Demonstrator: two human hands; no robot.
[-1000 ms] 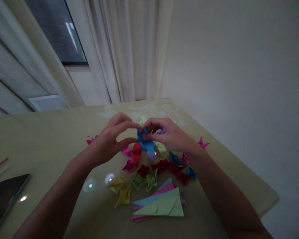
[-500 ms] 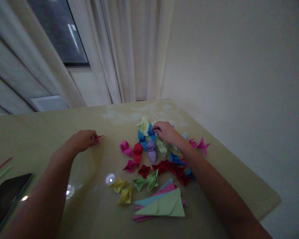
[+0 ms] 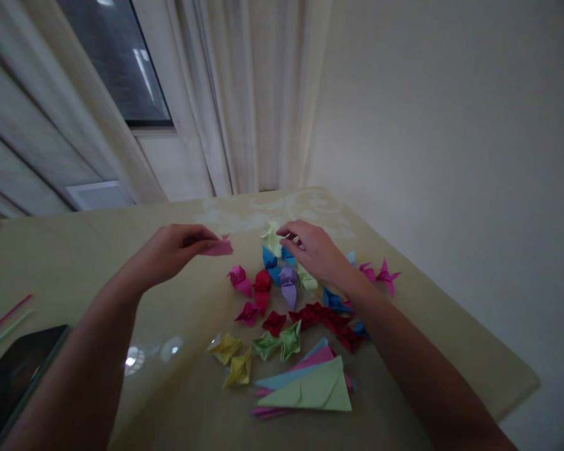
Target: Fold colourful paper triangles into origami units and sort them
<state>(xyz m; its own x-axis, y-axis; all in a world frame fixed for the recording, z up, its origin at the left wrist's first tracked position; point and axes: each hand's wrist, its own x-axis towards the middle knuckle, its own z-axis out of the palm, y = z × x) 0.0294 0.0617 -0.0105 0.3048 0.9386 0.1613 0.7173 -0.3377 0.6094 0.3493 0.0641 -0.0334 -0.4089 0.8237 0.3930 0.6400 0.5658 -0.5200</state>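
My left hand [image 3: 172, 248] pinches a pink folded paper piece [image 3: 219, 247] above the table, left of the pile. My right hand [image 3: 313, 250] rests with curled fingers on the far end of a cluster of folded paper figures, touching a pale green one [image 3: 271, 237] and a blue one [image 3: 287, 255]; whether it grips either I cannot make out. Near it lie a blue figure [image 3: 271, 264], a purple one [image 3: 288, 283], a red one [image 3: 262, 288] and a magenta one [image 3: 239, 279].
Dark red figures [image 3: 310, 315], green ones [image 3: 277, 343] and yellow ones [image 3: 232, 360] lie nearer me. A stack of folded paper triangles [image 3: 310, 388] sits at the front. A dark tablet [image 3: 14, 376] and thin straws [image 3: 4, 319] lie far left. The table edge [image 3: 512, 351] runs along the right.
My left hand reached out to the left, picked up the pink piece and brought it back toward the pile. My right hand set the blue figure down among the others.
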